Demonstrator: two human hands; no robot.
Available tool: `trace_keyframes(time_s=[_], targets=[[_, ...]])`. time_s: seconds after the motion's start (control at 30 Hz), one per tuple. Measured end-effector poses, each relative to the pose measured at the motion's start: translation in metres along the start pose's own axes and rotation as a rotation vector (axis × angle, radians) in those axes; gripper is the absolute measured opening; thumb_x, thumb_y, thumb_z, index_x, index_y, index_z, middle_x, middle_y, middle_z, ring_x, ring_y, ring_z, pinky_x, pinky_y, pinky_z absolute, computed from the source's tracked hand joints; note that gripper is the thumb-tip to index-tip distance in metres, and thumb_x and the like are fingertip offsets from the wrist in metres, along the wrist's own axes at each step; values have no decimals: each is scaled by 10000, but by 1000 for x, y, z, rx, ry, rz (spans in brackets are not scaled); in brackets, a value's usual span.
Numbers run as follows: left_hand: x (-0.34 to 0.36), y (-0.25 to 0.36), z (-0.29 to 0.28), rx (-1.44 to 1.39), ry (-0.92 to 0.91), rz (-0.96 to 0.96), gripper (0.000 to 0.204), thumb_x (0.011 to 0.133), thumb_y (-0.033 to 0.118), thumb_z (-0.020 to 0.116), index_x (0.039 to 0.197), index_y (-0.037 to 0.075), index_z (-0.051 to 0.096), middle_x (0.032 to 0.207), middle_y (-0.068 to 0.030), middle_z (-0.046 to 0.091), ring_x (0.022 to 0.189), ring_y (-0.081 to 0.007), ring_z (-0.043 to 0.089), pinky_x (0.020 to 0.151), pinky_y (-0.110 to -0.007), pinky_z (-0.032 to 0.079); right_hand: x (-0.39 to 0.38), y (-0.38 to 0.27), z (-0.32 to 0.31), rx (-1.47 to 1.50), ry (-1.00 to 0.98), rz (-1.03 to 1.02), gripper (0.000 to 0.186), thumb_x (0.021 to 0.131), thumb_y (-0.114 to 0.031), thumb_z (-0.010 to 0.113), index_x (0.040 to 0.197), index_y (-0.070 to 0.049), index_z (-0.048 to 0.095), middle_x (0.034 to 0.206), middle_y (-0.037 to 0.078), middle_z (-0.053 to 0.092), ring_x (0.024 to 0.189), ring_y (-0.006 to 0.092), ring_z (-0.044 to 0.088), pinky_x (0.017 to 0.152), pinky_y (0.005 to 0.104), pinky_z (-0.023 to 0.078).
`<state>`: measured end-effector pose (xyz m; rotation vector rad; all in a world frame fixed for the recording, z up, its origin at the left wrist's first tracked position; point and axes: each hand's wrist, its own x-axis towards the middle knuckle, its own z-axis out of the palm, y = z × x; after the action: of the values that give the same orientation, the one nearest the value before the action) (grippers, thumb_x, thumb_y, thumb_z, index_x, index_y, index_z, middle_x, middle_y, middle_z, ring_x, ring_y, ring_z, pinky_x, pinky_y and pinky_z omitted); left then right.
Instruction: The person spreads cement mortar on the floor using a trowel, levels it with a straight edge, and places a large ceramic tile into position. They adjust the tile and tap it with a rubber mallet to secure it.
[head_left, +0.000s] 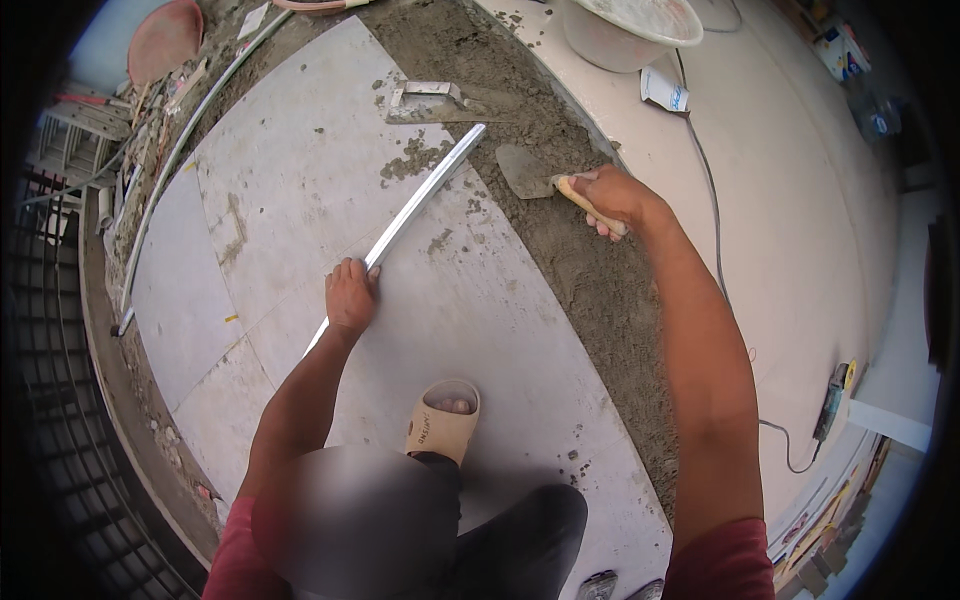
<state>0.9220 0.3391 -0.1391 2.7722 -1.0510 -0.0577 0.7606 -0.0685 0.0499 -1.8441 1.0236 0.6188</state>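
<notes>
My left hand [351, 296] is closed around a long, shiny metal bar [420, 202] that slants over the large pale floor tiles [300, 150]. The bar's far end reaches the edge of the wet mortar strip [600, 290]. In my right hand [612, 200] is a trowel [526, 172], gripped by its light wooden handle. Its grey, mortar-smeared blade lies over the mortar, pointing left. A flat plastering float [430, 101] with a raised handle rests beyond the bar's end, where tile and mortar meet. Crumbs of mortar are scattered on the tile nearby.
A whitish basin [633, 30] stands at the far right beside a white packet [664, 90]. A dark cable [712, 200] runs along the pale floor to a power tool [832, 408] at right. On the left lie a long pipe [165, 180], a reddish basin [166, 40] and rubble.
</notes>
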Motion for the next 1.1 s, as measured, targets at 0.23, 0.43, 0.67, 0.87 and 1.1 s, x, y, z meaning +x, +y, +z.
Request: trace_keyframes(time_s=[0.23,0.43,0.67,0.87,1.1], targets=[[-7,4,-4,36,-5,5,248,988,287,546,975,42,510,978,-149,548,945,-344,541,844,-470,404,-76,66,12,-194,-83,46,501,1046,-394,463,1454,-108,506,688,71,567,505,132,557,471,329,493],[-8,7,0,-5,-27,16,244,986,277,554,989,37,512,983,-161,553,944,-360,540,837,-481,405,-116,196,69,-301,132,-99,492,1017,-392,533,1435,-133,532,1010,251,694,899,365,699,809,412,546],[-7,6,-6,20,-12,23,242,985,280,562,1000,41,522,977,-147,555,937,-348,543,827,-471,408,-129,131,121,-271,378,-320,469,987,-271,535,1431,-122,517,1103,234,665,956,361,696,832,460,551],[-8,2,-6,35,-21,12,232,986,269,565,989,40,525,980,-152,556,931,-355,541,825,-476,406,-19,27,125,-387,440,-215,489,1023,-223,457,1492,-92,415,1178,241,643,1005,400,683,850,486,551],[-18,9,-4,-9,-9,87,241,984,257,562,968,23,506,973,-182,544,916,-389,535,810,-490,410,-6,74,73,-139,558,-54,487,1021,-249,463,1473,-71,438,1114,275,668,1038,414,662,902,511,523]])
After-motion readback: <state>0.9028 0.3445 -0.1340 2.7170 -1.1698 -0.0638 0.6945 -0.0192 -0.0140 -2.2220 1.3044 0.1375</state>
